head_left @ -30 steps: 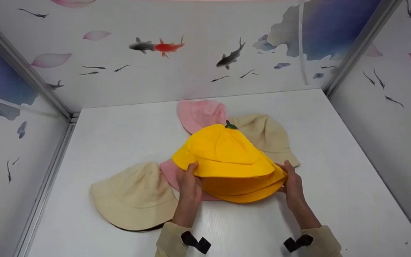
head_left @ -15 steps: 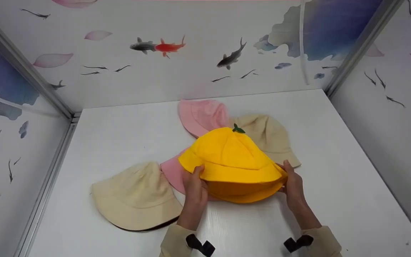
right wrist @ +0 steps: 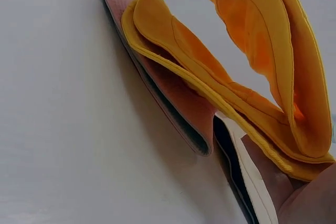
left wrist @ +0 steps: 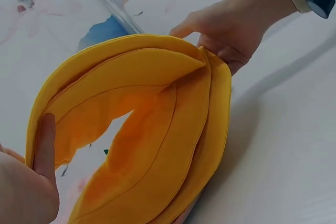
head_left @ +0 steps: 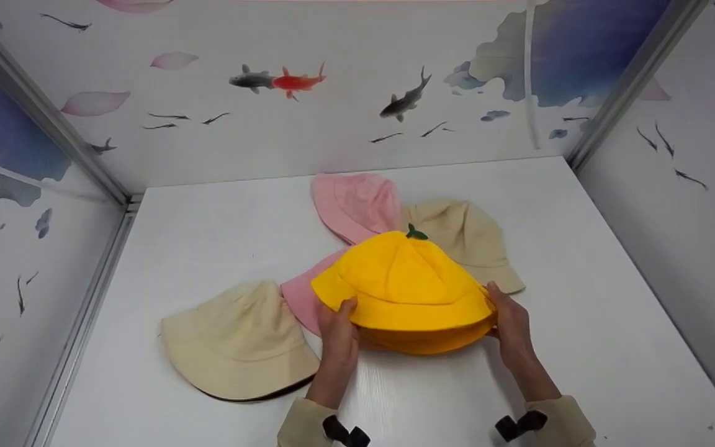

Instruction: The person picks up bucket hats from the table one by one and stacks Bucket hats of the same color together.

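In the head view a yellow bucket hat with a green leaf tab on its crown is held over the table, brim towards the person. My left hand pinches the brim at the left, thumb on top. On the other side my right hand grips the brim's right edge. Layered brim edges of the yellow hat show in the left wrist view; whether a second hat is nested inside, I cannot tell. Partly under the yellow hat lies a pink hat.
A beige hat lies flat at the left. Behind the yellow hat, another pink hat and a second beige hat touch each other. All lie on a white table enclosed by printed wall panels.
The yellow hat's crown has come down and shifted slightly right, narrowing the visible gap under its front brim. My left hand has moved a little right; the right hand keeps its grip.
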{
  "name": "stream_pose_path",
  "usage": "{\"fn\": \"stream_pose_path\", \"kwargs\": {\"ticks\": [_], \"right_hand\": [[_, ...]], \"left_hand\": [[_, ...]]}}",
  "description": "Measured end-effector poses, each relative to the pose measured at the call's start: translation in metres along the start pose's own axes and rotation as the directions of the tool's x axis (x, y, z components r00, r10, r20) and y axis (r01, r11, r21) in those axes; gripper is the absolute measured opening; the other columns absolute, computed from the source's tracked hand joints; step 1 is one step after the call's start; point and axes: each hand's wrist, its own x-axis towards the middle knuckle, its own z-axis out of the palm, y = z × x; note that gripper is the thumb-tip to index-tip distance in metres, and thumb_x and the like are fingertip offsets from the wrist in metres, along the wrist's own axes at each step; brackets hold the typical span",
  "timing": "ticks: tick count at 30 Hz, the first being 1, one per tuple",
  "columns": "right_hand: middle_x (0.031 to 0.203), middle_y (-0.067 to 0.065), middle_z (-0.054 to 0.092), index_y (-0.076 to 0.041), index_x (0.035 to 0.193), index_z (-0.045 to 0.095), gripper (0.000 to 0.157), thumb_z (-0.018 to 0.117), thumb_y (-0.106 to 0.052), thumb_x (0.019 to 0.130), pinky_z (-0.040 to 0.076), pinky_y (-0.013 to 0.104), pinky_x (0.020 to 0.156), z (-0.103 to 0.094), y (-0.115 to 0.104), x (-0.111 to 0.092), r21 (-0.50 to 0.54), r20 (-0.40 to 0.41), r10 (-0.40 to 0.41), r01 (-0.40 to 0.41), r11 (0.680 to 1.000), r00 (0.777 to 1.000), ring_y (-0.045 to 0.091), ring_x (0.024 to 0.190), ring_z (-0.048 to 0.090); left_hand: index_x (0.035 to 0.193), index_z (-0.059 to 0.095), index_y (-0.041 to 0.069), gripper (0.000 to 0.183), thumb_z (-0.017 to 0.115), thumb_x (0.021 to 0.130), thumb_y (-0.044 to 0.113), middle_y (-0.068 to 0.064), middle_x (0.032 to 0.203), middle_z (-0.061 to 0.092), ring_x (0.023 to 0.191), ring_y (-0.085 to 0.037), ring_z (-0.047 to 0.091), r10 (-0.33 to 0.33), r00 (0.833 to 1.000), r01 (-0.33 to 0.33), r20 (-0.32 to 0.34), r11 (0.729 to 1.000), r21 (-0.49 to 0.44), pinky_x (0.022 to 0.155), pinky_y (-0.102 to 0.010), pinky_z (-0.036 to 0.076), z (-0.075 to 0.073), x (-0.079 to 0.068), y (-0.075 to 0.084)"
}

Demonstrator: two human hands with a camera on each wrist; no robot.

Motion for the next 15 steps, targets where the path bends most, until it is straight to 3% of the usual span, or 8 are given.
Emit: {"fn": "stream_pose_path", "kwargs": {"ticks": [7, 12, 15], "right_hand": [[0.149, 0.014, 0.048, -0.009, 0.149, 0.045, 0.081, 0.048, -0.068, 0.094, 0.054, 0.015, 0.075, 0.0, 0.0, 0.0, 0.012, -0.026, 0.021, -0.021, 1.0, 0.999, 0.012, 0.097, 0.057], [0.146, 0.016, 0.051, -0.01, 0.147, 0.049, 0.08, 0.056, -0.067, 0.09, 0.054, 0.015, 0.073, 0.001, 0.002, 0.0, -0.013, -0.043, 0.01, -0.01, 1.0, 0.999, 0.007, 0.087, 0.058], [0.142, 0.015, 0.054, -0.011, 0.147, 0.049, 0.082, 0.061, -0.066, 0.088, 0.055, 0.016, 0.072, 0.003, 0.003, 0.001, -0.029, -0.044, -0.004, 0.003, 1.0, 0.999, 0.009, 0.086, 0.059]], "left_hand": [[0.146, 0.037, 0.016, 0.053, 0.061, 0.099, 0.022, -0.006, 0.141, 0.049, 0.124, -0.022, 0.05, 0.059, 0.998, -0.063, 0.022, 0.97, 0.234, 0.119, -0.042, 0.039, -0.012, 0.004, -0.008], [0.149, 0.038, 0.015, 0.056, 0.058, 0.101, 0.036, -0.005, 0.142, 0.051, 0.124, -0.02, 0.05, 0.11, 0.992, -0.123, 0.058, 0.942, 0.313, 0.119, -0.043, 0.038, -0.02, 0.004, -0.015], [0.149, 0.039, 0.014, 0.054, 0.056, 0.102, 0.035, -0.005, 0.142, 0.052, 0.123, -0.021, 0.051, 0.095, 0.994, -0.109, 0.058, 0.93, 0.35, 0.119, -0.044, 0.037, -0.024, 0.006, -0.013]]}}
